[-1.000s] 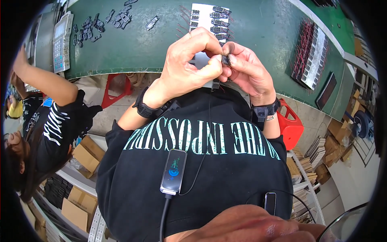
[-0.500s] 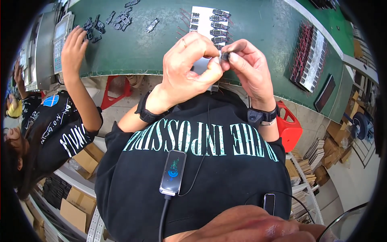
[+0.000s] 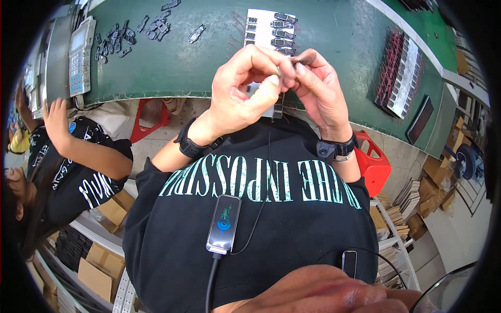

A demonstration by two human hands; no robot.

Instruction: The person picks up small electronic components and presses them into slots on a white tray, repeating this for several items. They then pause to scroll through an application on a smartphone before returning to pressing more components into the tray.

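Observation:
My left hand (image 3: 244, 88) and my right hand (image 3: 318, 86) meet above the near edge of the green table (image 3: 209, 68). Together their fingertips pinch a small dark part (image 3: 298, 61), mostly hidden by the fingers. Just behind the hands lies a white tray (image 3: 261, 28) holding rows of small dark parts with thin red leads; the hands cover its near end. Both wrists wear dark bands.
Several loose dark parts (image 3: 130, 34) lie at the table's far left beside a grey keypad device (image 3: 81, 55). Another white tray of parts (image 3: 399, 73) and a dark flat slab (image 3: 419, 119) sit at right. A co-worker's arm (image 3: 78, 141) reaches toward the left. Red stools (image 3: 378, 167) stand below.
My hands have stayed together, working the small part between the fingertips. The co-worker's arm has dropped from the loose parts on the table back toward the table's left edge.

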